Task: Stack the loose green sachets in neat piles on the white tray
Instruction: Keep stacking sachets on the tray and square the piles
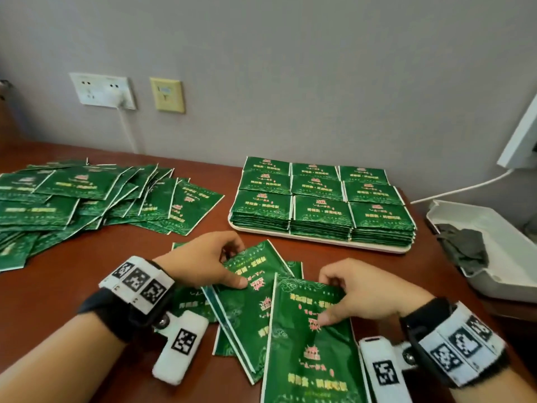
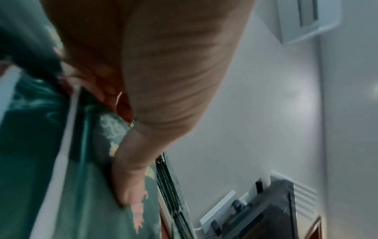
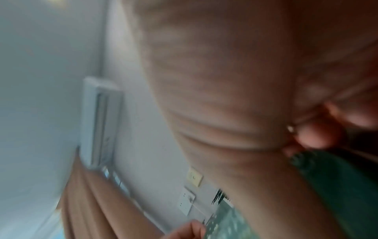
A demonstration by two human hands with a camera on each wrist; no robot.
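Green sachets [image 1: 308, 330] are being pinched by right hand [image 1: 363, 292] and left hand [image 1: 203, 260], fingers clamped; slippery packets risk being fanned apart before the white tray [image 1: 319, 245].

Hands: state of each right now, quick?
Left hand: closed, thumb and fingers pinching a fanned bunch of green sachets.
Right hand: closed, pinching the top end of the nearest green sachet.

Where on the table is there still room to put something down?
Bare wood shows between the loose pile and the tray, and along the front left, near the left hand. The tray is full of stacks. The spot by the right hand is covered with sachets.
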